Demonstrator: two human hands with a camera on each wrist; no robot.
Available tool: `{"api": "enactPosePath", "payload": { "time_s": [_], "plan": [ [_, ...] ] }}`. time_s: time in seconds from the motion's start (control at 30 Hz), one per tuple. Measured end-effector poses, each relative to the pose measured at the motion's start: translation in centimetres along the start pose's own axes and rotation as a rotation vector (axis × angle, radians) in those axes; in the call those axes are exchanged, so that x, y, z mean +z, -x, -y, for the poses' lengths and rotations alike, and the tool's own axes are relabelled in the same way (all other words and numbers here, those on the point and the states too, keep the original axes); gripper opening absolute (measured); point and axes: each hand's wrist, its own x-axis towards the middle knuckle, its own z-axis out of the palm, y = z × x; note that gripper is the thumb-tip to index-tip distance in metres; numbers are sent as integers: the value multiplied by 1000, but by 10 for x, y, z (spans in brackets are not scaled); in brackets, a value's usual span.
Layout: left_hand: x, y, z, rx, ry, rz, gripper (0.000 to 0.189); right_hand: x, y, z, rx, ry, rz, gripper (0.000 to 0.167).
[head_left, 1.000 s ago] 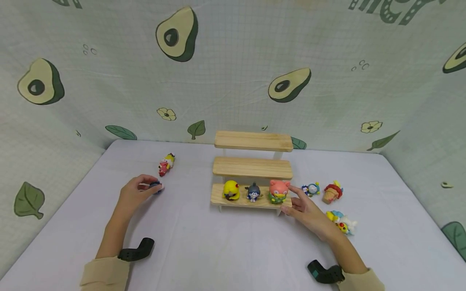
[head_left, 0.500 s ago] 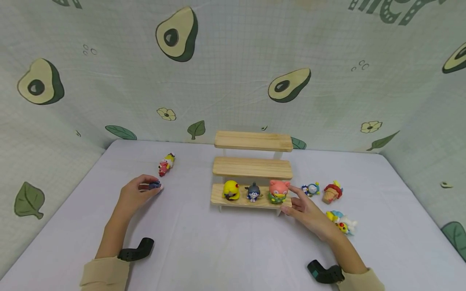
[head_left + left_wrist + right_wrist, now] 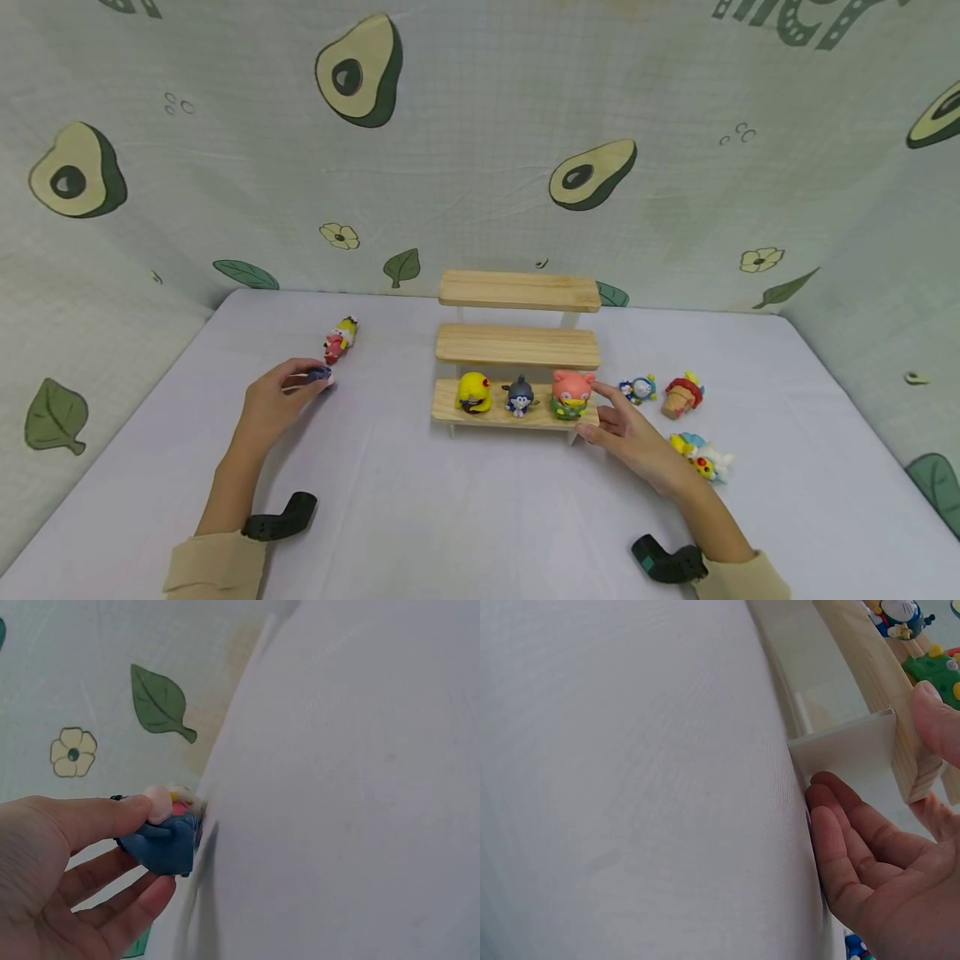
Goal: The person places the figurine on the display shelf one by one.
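My left hand (image 3: 266,408) pinches a small blue figurine (image 3: 320,374) between thumb and fingers, at the left of the table. In the left wrist view the figurine (image 3: 161,844) shows a blue body and a pinkish-white part, tilted close to the white cloth. My right hand (image 3: 645,450) holds the right end of the lowest board (image 3: 446,402) of a three-step wooden display shelf (image 3: 517,346). Its thumb (image 3: 937,720) lies at the board's edge, other fingers below. On that board stand a yellow figurine (image 3: 473,393), a grey-capped one (image 3: 519,397) and a pink one (image 3: 572,392).
A red and yellow figurine (image 3: 341,339) lies beyond my left hand. Right of the shelf lie a blue figurine (image 3: 642,389), a red and tan one (image 3: 681,397) and yellow and white ones (image 3: 705,458). The avocado-print cloth (image 3: 465,167) hangs behind the table.
The blue figurine has turned slightly in my left fingers. My right hand stays at the shelf's end, and the head view has shifted very slightly.
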Motion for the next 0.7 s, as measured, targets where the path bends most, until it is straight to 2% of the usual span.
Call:
{"api": "enactPosePath", "payload": {
  "time_s": [0.13,0.2,0.27,0.4,0.47,0.6,0.7],
  "plan": [
    [11,-12,25,37,-44,-71,31,0,0,0,-3,3,-1,71],
    [13,-14,29,49,-50,-79,30,0,0,0,-5,6,-2,71],
    [11,-12,22,41,-43,-63,29,0,0,0,-7,8,-1,71],
    [0,-1,-6,-1,4,6,30,0,0,0,-6,4,-1,71],
    [-4,3,-15,-7,20,52,32,0,0,0,-5,3,-2,71],
    [-3,5,-21,-8,0,124,36,0,0,0,-8,5,-1,71],
    [-1,5,-21,-9,-11,155,37,1,0,0,-13,9,1,71]
  ]
}}
